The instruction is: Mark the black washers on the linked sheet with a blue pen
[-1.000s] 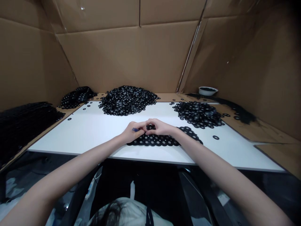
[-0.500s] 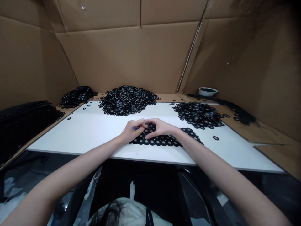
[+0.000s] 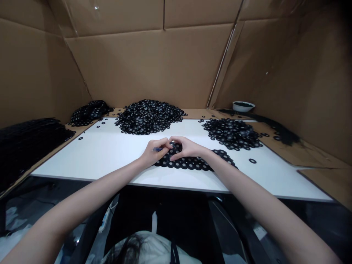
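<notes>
On the white board (image 3: 110, 154), below the big ring pile (image 3: 148, 116), the left hand (image 3: 154, 151) curls shut around a small blue tool (image 3: 157, 149); the right hand (image 3: 184, 147) pinches the ring sheet (image 3: 189, 163), probably one ring. Press the sheet flat and pry near the fingertips.

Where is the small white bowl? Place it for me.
In the head view the white bowl sits far right at the back, on the brown cardboard by the wall, just beyond the right-hand pile of black rings.
</notes>
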The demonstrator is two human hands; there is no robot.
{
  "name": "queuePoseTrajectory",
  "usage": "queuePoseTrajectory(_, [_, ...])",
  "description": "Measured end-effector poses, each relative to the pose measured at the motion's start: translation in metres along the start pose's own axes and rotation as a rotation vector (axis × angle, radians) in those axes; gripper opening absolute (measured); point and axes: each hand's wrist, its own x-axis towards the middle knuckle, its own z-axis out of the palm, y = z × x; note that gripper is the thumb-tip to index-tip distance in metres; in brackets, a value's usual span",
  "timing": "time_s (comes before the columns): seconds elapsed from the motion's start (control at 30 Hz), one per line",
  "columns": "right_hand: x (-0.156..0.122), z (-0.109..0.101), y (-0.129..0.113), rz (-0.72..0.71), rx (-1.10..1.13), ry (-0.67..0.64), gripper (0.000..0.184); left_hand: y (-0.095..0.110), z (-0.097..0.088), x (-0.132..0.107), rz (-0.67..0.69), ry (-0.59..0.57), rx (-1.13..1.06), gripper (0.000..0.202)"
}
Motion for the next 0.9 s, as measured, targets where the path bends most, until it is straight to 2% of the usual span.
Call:
queuePoseTrajectory(0.3, [-0.0005,-0.0023,-0.0010,0.016,0.069,-0.009,0.046,0.0033,-0.0001,-0.0003,-0.011,0.005,-0.030,0.014])
queuePoseTrajectory(0.63, [-0.0004,-0.0039,-0.0036,0.008,0.071,-0.046,0.042,0.0020,-0.0009,0.0009,-0.051,0.007,-0.101,0.012])
queuePoseTrajectory(0.9, [-0.0004,-0.0044,-0.0038,-0.001,0.025,-0.047,0.042,0.0060,-0.0013,0.0015,-0.145,0.054,-0.220,0.009])
